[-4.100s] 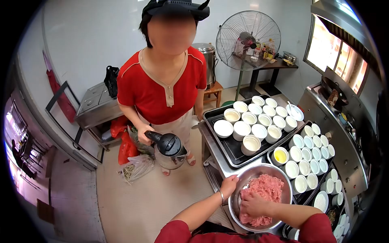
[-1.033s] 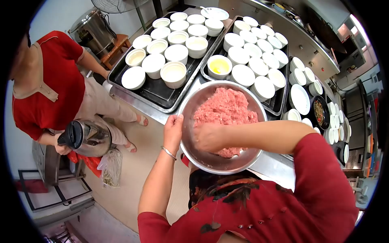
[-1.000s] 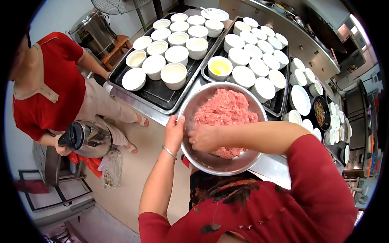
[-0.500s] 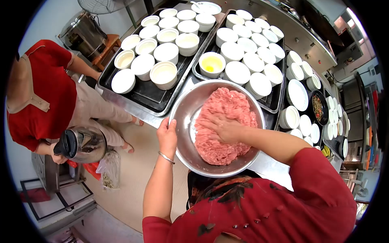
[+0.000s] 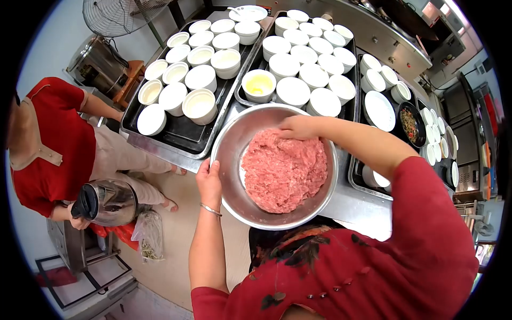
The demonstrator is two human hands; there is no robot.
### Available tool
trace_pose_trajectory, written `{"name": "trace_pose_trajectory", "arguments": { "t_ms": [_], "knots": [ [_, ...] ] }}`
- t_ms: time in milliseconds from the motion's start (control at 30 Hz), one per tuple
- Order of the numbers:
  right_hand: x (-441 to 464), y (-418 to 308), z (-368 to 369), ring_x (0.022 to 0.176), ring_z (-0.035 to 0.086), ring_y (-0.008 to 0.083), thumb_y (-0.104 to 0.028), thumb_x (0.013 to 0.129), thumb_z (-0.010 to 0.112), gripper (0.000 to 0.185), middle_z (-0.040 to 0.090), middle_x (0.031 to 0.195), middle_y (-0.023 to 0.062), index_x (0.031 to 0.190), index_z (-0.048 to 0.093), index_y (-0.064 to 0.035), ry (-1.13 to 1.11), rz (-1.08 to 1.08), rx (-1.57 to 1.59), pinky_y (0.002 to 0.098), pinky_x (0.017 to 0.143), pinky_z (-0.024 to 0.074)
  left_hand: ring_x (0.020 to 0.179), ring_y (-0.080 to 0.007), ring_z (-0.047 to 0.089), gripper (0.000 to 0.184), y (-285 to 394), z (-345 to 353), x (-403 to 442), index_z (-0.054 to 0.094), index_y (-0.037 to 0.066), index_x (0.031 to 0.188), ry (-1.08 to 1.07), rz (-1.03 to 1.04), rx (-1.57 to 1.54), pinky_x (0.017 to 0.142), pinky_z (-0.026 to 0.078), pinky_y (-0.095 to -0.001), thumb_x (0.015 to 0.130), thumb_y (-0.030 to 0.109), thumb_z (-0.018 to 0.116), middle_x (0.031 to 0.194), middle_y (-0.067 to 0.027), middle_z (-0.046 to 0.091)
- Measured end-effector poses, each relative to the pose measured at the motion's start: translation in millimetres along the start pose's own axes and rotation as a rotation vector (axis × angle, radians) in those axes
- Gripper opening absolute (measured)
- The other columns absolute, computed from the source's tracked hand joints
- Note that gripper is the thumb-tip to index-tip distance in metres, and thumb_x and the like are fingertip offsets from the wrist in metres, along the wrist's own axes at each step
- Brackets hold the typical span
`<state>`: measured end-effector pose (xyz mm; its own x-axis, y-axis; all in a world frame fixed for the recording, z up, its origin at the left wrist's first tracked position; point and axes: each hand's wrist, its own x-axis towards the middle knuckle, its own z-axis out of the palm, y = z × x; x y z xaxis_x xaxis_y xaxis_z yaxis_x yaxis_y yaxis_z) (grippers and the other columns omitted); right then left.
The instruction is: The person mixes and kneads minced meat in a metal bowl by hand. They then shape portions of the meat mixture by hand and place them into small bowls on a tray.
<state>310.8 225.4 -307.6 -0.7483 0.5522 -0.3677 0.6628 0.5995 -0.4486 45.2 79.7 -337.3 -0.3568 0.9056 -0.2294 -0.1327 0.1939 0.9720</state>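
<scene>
A large steel bowl holds a broad mass of pink minced meat. My left hand grips the bowl's left rim, thumb up, with a bracelet on the wrist. At the far side of the bowl, my right hand touches the top edge of the meat, its fingers curled against it. Just beyond the rim stands a white cup with yellow liquid.
Black trays of white cups cover the far side of the steel table. Right are a white plate and a dark bowl of chopped food. At left, another person holds a kettle.
My right hand has moved from the middle of the meat to its far edge, and its spread fingers have curled. The meat lies flatter. My left hand stays on the rim.
</scene>
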Motion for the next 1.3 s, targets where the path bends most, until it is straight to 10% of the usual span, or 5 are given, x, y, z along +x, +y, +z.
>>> {"name": "trace_pose_trajectory", "arguments": {
  "t_ms": [400,467,933,1167,1300],
  "knots": [
    [4,-90,94,0.110,0.039,0.0365,-0.034,0.079,0.046,0.055,0.039,0.120,0.0243,0.120,0.037,0.0011,0.755,0.231,-0.319,0.0391,0.094,0.0308,0.067,-0.0061,0.045,0.016,1,2,2,0.055,-0.002,0.093,0.035,0.024,0.040,0.060,0.039,-0.0197,0.083,0.010,0.051,0.077,0.0012,0.054],
    [-6,-74,47,0.104,0.043,0.0360,-0.035,0.080,0.046,0.049,0.044,0.113,0.0231,0.113,0.044,0.0009,0.119,0.050,0.058,0.0412,0.090,0.0333,0.065,-0.0056,0.044,0.022,3,-3,-3,0.055,0.001,0.091,0.031,-0.016,0.271,0.056,0.039,-0.0219,0.081,0.020,0.054,0.071,0.0011,0.052],
    [-97,-84,67,0.116,0.030,0.0414,-0.030,0.042,0.083,0.123,0.028,0.123,0.0285,0.129,0.002,0.0015,-0.137,0.277,-0.045,0.0366,0.097,0.0288,0.083,-0.0192,0.058,0.031,-20,1,8,0.056,0.002,0.102,0.084,0.014,0.174,0.074,0.044,-0.0287,0.080,0.023,0.054,0.091,-0.0124,0.062],
    [-69,-139,58,0.100,0.048,0.0319,-0.008,0.062,0.067,0.081,0.038,0.121,0.0120,0.128,0.021,-0.0106,0.479,0.277,1.629,0.0339,0.086,0.0403,0.086,-0.0195,0.057,0.032,-31,3,14,0.055,0.000,0.103,0.055,0.005,0.067,0.076,0.043,-0.0281,0.081,0.023,0.052,0.095,-0.0127,0.061],
    [-37,-123,84,0.101,0.045,0.0406,-0.022,0.067,0.065,0.062,0.043,0.115,0.0227,0.119,0.039,-0.0034,0.557,0.047,0.184,0.0422,0.087,0.0374,0.085,-0.0185,0.057,0.032,-30,3,12,0.055,0.001,0.104,0.019,-0.008,0.052,0.075,0.043,-0.0279,0.081,0.023,0.051,0.093,-0.0121,0.061]
  ]
}}
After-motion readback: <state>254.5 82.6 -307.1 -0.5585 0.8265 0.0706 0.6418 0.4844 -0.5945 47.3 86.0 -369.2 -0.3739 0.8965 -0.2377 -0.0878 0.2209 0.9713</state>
